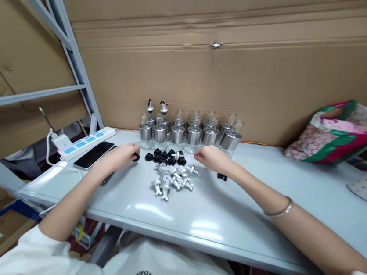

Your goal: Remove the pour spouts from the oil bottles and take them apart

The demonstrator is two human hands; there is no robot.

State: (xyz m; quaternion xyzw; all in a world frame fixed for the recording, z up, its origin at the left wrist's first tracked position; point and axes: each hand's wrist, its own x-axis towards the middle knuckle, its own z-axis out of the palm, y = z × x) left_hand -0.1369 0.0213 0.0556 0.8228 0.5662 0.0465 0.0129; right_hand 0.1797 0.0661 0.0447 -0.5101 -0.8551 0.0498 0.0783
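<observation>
My left hand (122, 155) is closed, with a black stopper (136, 158) at its fingertips, left of a cluster of black stoppers (164, 157). My right hand (213, 157) has its fingers curled together just in front of the glass bottles with metal sleeves (193, 136); whatever it may hold is hidden. A heap of silver-white pour spouts (172, 178) lies between my hands, and one more spout (177, 155) rests among the stoppers. Two bottles at the back left carry pourer tops (163, 107); the others in sight have bare necks. Small black pieces (222, 176) lie under my right wrist.
A phone (93, 154) and a white power strip (88, 143) with a plugged-in charger (62, 143) lie at the table's left. A patterned bag (332, 134) sits at the back right. Cardboard (226, 80) stands behind the table, and a metal frame (70, 49) rises at the left.
</observation>
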